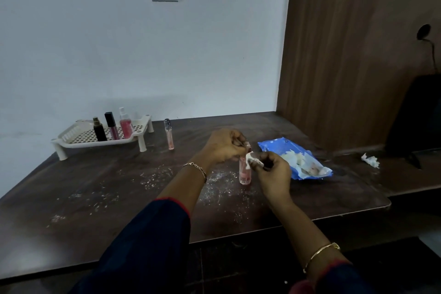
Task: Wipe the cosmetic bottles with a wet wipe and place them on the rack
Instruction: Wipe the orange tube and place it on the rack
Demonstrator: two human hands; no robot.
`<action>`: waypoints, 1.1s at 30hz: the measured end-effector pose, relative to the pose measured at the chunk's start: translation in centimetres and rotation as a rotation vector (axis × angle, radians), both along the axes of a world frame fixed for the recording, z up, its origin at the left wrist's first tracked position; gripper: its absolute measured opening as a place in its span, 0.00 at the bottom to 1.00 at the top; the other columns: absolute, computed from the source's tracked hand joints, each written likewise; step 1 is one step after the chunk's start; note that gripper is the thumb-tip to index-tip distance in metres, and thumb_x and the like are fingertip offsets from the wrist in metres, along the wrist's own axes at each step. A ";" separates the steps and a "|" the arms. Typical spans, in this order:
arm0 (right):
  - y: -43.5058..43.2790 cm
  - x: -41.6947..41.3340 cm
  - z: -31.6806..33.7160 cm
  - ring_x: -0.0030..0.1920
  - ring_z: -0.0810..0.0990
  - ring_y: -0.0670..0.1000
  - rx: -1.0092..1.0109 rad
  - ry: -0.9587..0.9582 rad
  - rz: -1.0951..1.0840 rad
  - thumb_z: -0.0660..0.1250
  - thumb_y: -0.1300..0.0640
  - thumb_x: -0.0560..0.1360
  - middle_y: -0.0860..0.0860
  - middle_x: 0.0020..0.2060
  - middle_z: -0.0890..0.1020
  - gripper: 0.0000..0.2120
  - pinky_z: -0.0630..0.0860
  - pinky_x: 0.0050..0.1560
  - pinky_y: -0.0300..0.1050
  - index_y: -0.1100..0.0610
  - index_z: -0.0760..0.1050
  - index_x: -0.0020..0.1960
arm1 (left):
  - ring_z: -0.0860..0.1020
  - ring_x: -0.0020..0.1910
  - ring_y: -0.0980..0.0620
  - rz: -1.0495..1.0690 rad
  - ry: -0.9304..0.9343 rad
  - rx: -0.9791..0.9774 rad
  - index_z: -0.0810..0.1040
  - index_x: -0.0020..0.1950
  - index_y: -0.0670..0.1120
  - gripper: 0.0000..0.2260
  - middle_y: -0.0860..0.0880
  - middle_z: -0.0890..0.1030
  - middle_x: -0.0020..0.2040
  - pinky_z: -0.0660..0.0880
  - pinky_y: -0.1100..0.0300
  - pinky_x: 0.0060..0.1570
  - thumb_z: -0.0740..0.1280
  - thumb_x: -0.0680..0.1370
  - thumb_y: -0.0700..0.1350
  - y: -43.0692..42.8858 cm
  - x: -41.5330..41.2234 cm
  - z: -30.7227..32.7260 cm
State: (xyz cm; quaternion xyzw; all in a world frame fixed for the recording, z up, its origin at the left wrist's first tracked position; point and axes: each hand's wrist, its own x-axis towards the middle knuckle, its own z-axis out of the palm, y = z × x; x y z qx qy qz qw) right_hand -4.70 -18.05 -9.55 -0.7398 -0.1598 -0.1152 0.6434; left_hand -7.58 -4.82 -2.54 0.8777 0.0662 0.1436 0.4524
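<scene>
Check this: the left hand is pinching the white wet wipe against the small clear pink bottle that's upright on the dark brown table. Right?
Wrong hand. In the head view the right hand pinches the white wet wipe against the small clear pink bottle, upright on the dark brown table. The left hand grips the bottle's top.

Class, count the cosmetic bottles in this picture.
5: three on the rack (black bottle, dark tube, pink spray bottle), one pink tube on the table beside it, one pink bottle in the left hand. Others may be hidden.
</scene>
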 end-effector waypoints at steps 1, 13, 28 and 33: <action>0.0 0.1 0.0 0.34 0.75 0.48 -0.019 -0.020 -0.003 0.75 0.63 0.67 0.48 0.30 0.77 0.16 0.73 0.40 0.42 0.50 0.70 0.31 | 0.79 0.28 0.59 -0.022 0.025 -0.017 0.78 0.40 0.46 0.07 0.51 0.80 0.32 0.80 0.62 0.34 0.72 0.71 0.36 0.2 0.1 0.2; -0.1 0.4 -2.5 0.40 0.81 0.53 -0.560 0.027 -0.109 0.72 0.49 0.65 0.50 0.34 0.82 0.10 0.75 0.37 0.43 0.55 0.77 0.34 | 0.79 0.28 0.55 -0.076 0.071 -0.021 0.77 0.39 0.45 0.07 0.53 0.80 0.28 0.80 0.59 0.36 0.73 0.71 0.36 0.8 0.3 0.7; 0.5 0.0 0.8 0.33 0.75 0.53 -0.374 -0.437 -0.123 0.73 0.60 0.67 0.50 0.30 0.77 0.12 0.60 0.33 0.40 0.56 0.71 0.32 | 0.77 0.24 0.59 -0.040 0.060 0.007 0.77 0.38 0.45 0.06 0.51 0.80 0.28 0.78 0.66 0.28 0.73 0.71 0.39 1.0 0.8 0.6; 0.3 0.4 -0.8 0.36 0.79 0.53 -0.451 -0.360 -0.049 0.73 0.55 0.67 0.52 0.34 0.81 0.08 0.73 0.36 0.47 0.56 0.76 0.34 | 0.81 0.34 0.49 -0.026 0.084 -0.037 0.77 0.45 0.41 0.07 0.43 0.82 0.38 0.79 0.65 0.30 0.73 0.71 0.40 1.5 0.6 0.7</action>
